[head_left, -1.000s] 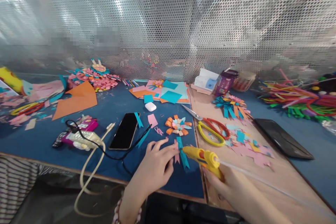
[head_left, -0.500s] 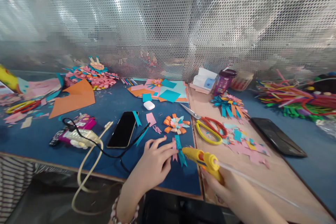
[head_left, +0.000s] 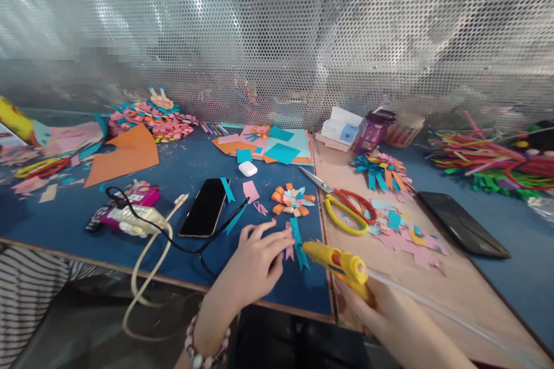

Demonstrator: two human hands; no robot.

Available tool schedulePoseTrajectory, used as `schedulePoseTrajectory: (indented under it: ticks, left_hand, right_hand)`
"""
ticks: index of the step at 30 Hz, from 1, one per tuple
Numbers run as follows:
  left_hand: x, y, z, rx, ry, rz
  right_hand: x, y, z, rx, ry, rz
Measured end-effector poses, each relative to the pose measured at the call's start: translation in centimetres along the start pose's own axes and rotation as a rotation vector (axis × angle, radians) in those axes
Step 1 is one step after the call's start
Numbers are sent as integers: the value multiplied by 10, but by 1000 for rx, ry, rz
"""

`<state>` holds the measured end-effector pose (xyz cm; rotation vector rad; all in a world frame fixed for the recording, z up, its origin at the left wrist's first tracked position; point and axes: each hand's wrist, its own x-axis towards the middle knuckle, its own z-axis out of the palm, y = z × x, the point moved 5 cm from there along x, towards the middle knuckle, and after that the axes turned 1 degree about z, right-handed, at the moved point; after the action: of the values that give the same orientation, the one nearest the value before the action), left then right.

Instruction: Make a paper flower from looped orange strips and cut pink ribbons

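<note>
My right hand is wrapped round the handle of a yellow glue gun; a long clear glue stick sticks out of its back. The gun's nozzle points left, close to a turquoise paper strip with a notched end, lying flat on the table. My left hand lies low with fingers stretched, its fingertips on a pink paper strip beside the turquoise one. The left thumb is partly hidden under the hand. Just beyond sits a paper flower in orange, pink and light blue.
Scissors with red and yellow handles lie right of the flower, near paper scraps. Left are a phone, cables and a power strip. A perforated metal panel closes off the back. A dark tray-like object lies right.
The view has shifted slightly, so the table items sit a little higher and further right. Both hands and the glue gun keep nearly the same places over the strips.
</note>
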<state>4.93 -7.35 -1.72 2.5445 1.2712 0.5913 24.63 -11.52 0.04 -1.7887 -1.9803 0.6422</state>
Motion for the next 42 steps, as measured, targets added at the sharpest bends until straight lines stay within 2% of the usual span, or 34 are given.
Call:
schedulePoseTrajectory:
  ticks: [6, 11, 26, 31, 35, 39, 42]
  left_hand:
    - [0, -1, 1, -1, -2, 1]
    - [0, -1, 2, -6, -10, -3]
    - [1, -1, 2, -8, -8, 6]
    - [1, 0, 2, -7, -2, 9]
    - [0, -1, 3, -5, 14, 16]
    - [1, -3, 3, -2, 20, 13]
    - [1, -3, 2, 8, 20, 20]
  right_hand:
    - [-5, 3, 5, -38, -92, 30]
    - [-6, -1, 7, -26, -114, 16]
    - [-12, -3, 0, -48, -32, -72]
    - [-15, -3, 3, -92, -55, -108]
    - [-11, -13, -9, -148, -54, -100]
    - [2, -29, -29, -308, -82, -45]
    - [11, -37, -38, -442, -87, -107]
